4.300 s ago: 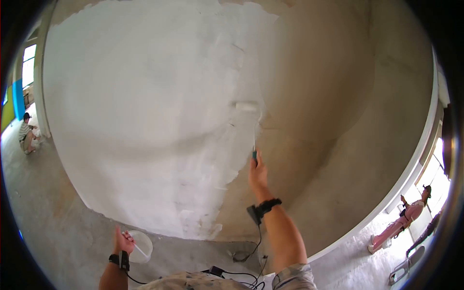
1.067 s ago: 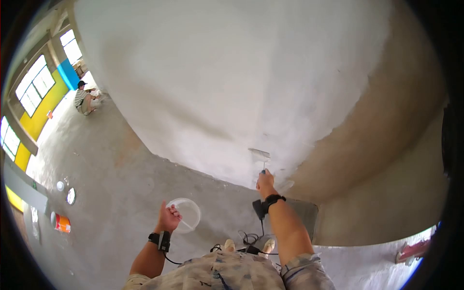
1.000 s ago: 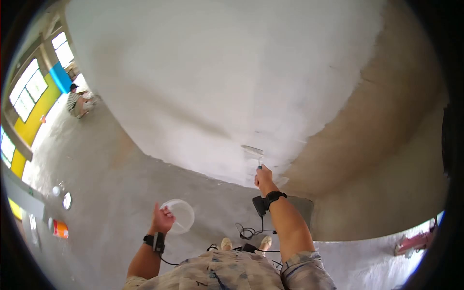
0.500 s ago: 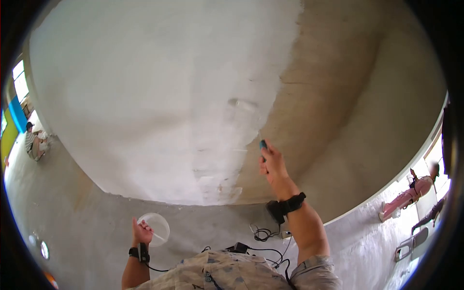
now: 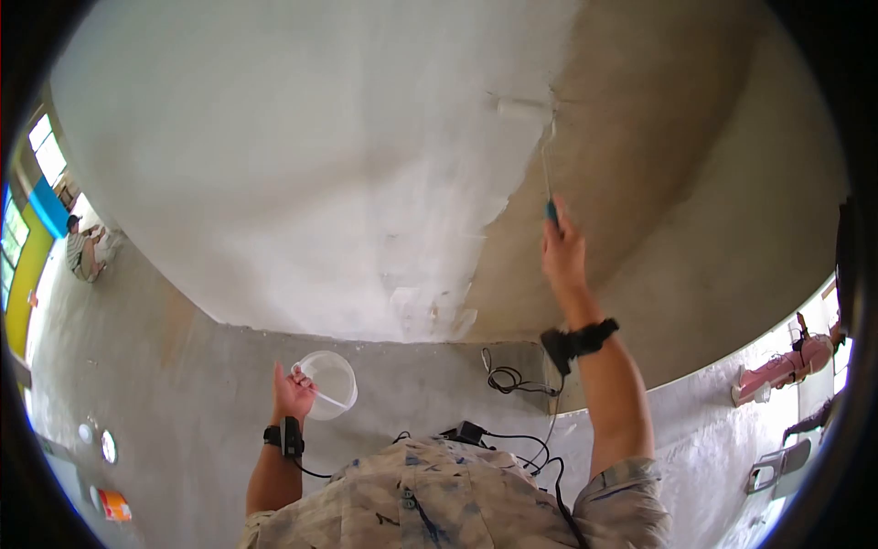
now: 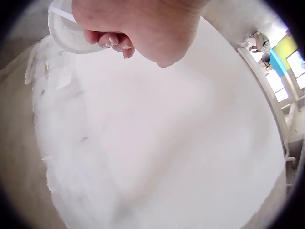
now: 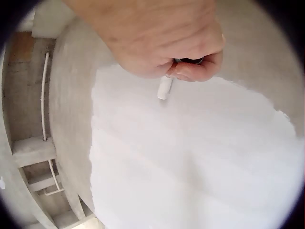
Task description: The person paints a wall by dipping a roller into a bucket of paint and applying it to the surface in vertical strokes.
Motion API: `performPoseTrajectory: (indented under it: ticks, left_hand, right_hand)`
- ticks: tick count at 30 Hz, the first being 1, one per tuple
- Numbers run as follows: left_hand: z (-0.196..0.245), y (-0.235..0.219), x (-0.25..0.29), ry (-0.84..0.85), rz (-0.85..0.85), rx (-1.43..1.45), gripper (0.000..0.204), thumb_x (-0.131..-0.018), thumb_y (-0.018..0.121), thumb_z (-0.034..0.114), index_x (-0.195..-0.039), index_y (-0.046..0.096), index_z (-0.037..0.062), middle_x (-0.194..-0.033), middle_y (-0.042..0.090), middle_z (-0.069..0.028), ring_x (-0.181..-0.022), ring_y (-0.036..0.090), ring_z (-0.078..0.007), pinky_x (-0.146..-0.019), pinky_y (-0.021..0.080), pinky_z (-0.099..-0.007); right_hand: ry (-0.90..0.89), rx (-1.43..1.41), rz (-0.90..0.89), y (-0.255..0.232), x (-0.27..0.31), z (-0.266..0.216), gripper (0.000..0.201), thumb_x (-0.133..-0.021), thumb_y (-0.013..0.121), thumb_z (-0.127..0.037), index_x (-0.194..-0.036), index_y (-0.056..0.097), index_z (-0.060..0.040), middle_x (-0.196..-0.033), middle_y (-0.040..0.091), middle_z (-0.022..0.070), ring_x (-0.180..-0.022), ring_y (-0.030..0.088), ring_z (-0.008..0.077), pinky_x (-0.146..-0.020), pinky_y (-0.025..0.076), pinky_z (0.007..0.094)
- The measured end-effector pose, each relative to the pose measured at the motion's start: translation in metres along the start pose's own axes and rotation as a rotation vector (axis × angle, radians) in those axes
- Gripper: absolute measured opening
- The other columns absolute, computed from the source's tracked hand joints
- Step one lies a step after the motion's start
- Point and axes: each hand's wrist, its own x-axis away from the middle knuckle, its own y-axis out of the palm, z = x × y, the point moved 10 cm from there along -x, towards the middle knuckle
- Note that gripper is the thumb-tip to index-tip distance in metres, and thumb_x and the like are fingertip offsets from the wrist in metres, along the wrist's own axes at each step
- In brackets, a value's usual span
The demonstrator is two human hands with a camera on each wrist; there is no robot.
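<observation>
My right hand [image 5: 562, 252] is raised and grips the blue handle of a paint roller [image 5: 526, 111], whose white sleeve presses on the wall [image 5: 274, 165] at the border between white paint and bare plaster. In the right wrist view the right hand [image 7: 181, 43] wraps the handle and the roller [image 7: 165, 88] shows beyond it. My left hand [image 5: 293, 393] holds a small clear plastic tub [image 5: 327, 384] by its thin handle, low by my side. The left wrist view shows the left hand's curled fingers [image 6: 114, 40] on the tub [image 6: 64, 36].
Bare grey-brown plaster [image 5: 658, 183] lies right of the painted area. Black cables [image 5: 508, 380] trail on the concrete floor [image 5: 165, 384] at the wall's foot. One person [image 5: 87, 254] crouches far left, another [image 5: 777, 371] stands far right. Small cans [image 5: 108, 446] sit at lower left.
My right hand has lifted the roller from low on the wall up to the upper edge of the painted patch. The left hand keeps holding the tub.
</observation>
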Motion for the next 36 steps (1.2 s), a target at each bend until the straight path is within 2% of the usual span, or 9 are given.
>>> performPoseTrajectory:
  ticks: [2, 4, 14, 17, 19, 22, 25, 30, 36]
  left_hand:
    - [0.0, -0.007, 0.0, 0.006, 0.094, -0.038, 0.045, -0.085, 0.049, 0.055, -0.072, 0.051, 0.0125, -0.054, 0.038, 0.0056, -0.049, 0.037, -0.01, -0.056, 0.032, -0.0265]
    - [0.002, -0.018, -0.004, 0.004, 0.115, -0.037, 0.044, -0.085, 0.049, 0.055, -0.072, 0.051, 0.0125, -0.053, 0.038, 0.0058, -0.049, 0.038, -0.0101, -0.055, 0.033, -0.0268]
    - [-0.006, -0.047, 0.034, 0.064, 0.351, -0.061, 0.044, -0.085, 0.049, 0.056, -0.077, 0.05, 0.0126, -0.052, 0.038, 0.0063, -0.048, 0.039, -0.0106, -0.054, 0.033, -0.0281]
    - [-0.005, -0.055, 0.042, 0.098, 0.362, -0.048, 0.044, -0.085, 0.048, 0.056, -0.078, 0.049, 0.0127, -0.053, 0.037, 0.0063, -0.049, 0.038, -0.0105, -0.054, 0.033, -0.028]
    - [-0.006, -0.056, 0.045, 0.094, 0.328, -0.023, 0.044, -0.086, 0.047, 0.056, -0.078, 0.049, 0.0127, -0.053, 0.038, 0.0058, -0.049, 0.039, -0.0106, -0.055, 0.033, -0.0279]
    - [-0.01, -0.056, 0.048, 0.079, 0.336, 0.01, 0.044, -0.086, 0.046, 0.056, -0.077, 0.049, 0.013, -0.053, 0.038, 0.0055, -0.049, 0.039, -0.0107, -0.055, 0.032, -0.0277]
    - [-0.01, -0.06, 0.032, 0.042, 0.256, 0.056, 0.044, -0.086, 0.045, 0.056, -0.075, 0.049, 0.013, -0.054, 0.038, 0.0053, -0.049, 0.038, -0.0107, -0.055, 0.032, -0.0273]
    - [-0.017, -0.057, 0.005, 0.012, 0.193, 0.056, 0.044, -0.087, 0.044, 0.054, -0.074, 0.05, 0.0126, -0.054, 0.038, 0.0052, -0.049, 0.037, -0.0104, -0.056, 0.032, -0.0266]
    - [-0.018, -0.056, -0.002, 0.007, 0.2, 0.031, 0.045, -0.087, 0.044, 0.055, -0.075, 0.051, 0.0125, -0.055, 0.038, 0.0057, -0.05, 0.037, -0.0097, -0.056, 0.032, -0.0263]
  right_hand:
    - [-0.112, 0.145, 0.058, 0.017, 0.018, 0.059, 0.038, -0.089, 0.048, -0.01, -0.126, 0.048, -0.0031, -0.106, 0.062, 0.0173, -0.095, 0.062, 0.0233, -0.077, 0.047, 0.0271]
    - [0.076, 0.028, -0.051, 0.039, 0.047, 0.1, 0.04, -0.088, 0.048, -0.009, -0.127, 0.046, -0.0034, -0.124, 0.05, 0.0212, -0.117, 0.049, 0.028, -0.092, 0.041, 0.0298]
    - [0.368, 0.19, -0.23, 0.107, 0.114, 0.283, 0.044, -0.087, 0.05, -0.015, -0.131, 0.044, -0.0109, -0.122, 0.051, 0.0215, -0.113, 0.051, 0.0325, -0.092, 0.042, 0.0336]
    - [0.179, 0.348, -0.123, 0.14, 0.112, 0.365, 0.045, -0.086, 0.048, -0.011, -0.131, 0.044, -0.0122, -0.098, 0.063, 0.0189, -0.082, 0.064, 0.0297, -0.07, 0.05, 0.0345]
    - [0.475, 0.049, -0.262, 0.17, 0.119, 0.441, 0.044, -0.087, 0.048, -0.01, -0.13, 0.046, -0.016, -0.064, 0.053, 0.0082, -0.045, 0.049, 0.0192, -0.039, 0.039, 0.0318]
    - [0.712, -0.14, -0.287, 0.173, 0.096, 0.414, 0.039, -0.086, 0.048, -0.01, -0.124, 0.05, -0.0185, -0.055, 0.032, -0.0007, -0.037, 0.028, 0.0084, -0.031, 0.02, 0.0245]
    - [0.921, -0.287, -0.258, 0.126, 0.082, 0.249, 0.033, -0.086, 0.048, -0.009, -0.118, 0.051, -0.0174, -0.055, 0.037, 0.0009, -0.037, 0.032, 0.0095, -0.031, 0.022, 0.0249]
    - [0.828, -0.347, -0.383, 0.067, 0.049, 0.109, 0.04, -0.089, 0.046, -0.013, -0.128, 0.043, -0.0216, -0.066, 0.043, 0.0026, -0.043, 0.033, 0.0063, -0.036, 0.026, 0.0202]
    - [0.785, -0.318, -0.373, 0.055, 0.045, 0.087, 0.048, -0.089, 0.048, -0.015, -0.135, 0.037, -0.0227, -0.066, 0.042, 0.0018, -0.044, 0.032, 0.0065, -0.036, 0.026, 0.0207]
